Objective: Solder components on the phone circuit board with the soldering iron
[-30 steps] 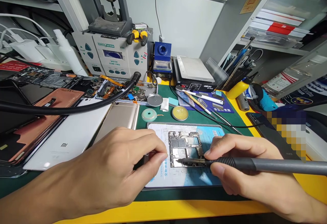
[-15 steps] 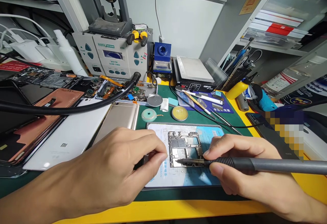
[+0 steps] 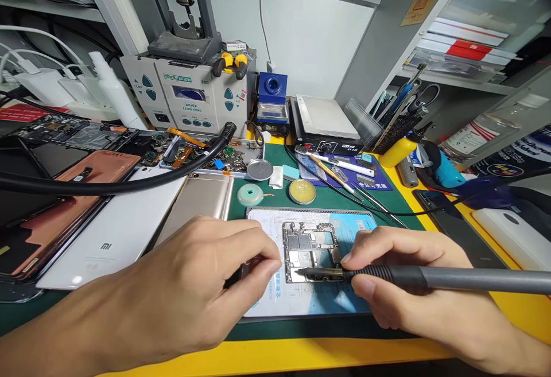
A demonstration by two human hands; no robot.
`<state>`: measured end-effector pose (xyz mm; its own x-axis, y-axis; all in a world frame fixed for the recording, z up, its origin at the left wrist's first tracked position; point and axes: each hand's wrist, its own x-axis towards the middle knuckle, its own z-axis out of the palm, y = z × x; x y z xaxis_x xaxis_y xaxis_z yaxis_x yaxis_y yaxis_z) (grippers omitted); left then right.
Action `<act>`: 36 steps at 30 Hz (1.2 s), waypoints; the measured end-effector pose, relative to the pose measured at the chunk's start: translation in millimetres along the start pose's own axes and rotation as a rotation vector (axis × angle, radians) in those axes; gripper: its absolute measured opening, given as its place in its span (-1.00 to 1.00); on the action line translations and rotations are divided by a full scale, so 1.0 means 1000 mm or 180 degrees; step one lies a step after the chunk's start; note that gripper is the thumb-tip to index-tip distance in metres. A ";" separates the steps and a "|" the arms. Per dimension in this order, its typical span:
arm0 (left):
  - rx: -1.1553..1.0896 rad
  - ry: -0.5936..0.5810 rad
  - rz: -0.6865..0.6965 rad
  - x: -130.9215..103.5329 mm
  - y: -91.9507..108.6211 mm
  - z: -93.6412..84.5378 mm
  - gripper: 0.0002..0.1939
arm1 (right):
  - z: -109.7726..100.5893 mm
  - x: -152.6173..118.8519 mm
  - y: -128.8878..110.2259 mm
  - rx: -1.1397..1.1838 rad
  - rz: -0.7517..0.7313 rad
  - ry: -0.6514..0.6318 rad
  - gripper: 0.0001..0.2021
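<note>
A phone circuit board (image 3: 305,242) lies on a white and blue printed pad (image 3: 275,302). My right hand (image 3: 404,285) grips a soldering iron (image 3: 456,279) like a pen, right of the board. The iron's dark tip lies across the board's lower edge, pointing left. On the other side, my left hand (image 3: 202,285) is closed, thumb and forefinger pinched together at the board's left edge. Whatever that pinch holds, if anything, I cannot make out.
Behind the pad stand an open tin of yellowish flux (image 3: 302,191) and a roll of desoldering braid (image 3: 250,195). A thick black hose (image 3: 129,185) crosses above several phones at left. Tweezers (image 3: 381,205) lie behind my right hand. A hot-air station (image 3: 189,96) is at the back.
The view has shifted very slightly. Both hands, the iron and the board keep nearly the same positions.
</note>
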<state>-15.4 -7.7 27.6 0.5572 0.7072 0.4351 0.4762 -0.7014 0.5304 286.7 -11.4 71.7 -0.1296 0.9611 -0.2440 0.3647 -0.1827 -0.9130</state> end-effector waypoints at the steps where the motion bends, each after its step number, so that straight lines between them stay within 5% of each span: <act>1: 0.0017 0.0014 0.0004 0.000 0.000 0.000 -0.69 | 0.000 0.000 0.000 -0.0006 0.0006 0.0001 -0.87; 14: 0.0012 -0.0009 -0.0054 0.001 0.002 0.000 -0.70 | -0.001 0.002 0.000 0.0121 -0.0073 -0.0043 -0.83; 26: -0.0257 -0.0191 -0.0227 0.007 -0.003 -0.008 -0.66 | 0.001 0.000 -0.007 0.0535 0.0437 -0.0020 -0.63; 36: -0.0380 -0.0225 -0.0356 0.014 -0.004 -0.008 -0.67 | 0.000 0.016 -0.003 0.0973 0.0105 -0.0101 -0.75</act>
<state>-14.3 5.7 37.3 0.5539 0.7693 0.3185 0.4560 -0.6004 0.6570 283.8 4.4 70.6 -0.1528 0.9475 -0.2809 0.0756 -0.2722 -0.9593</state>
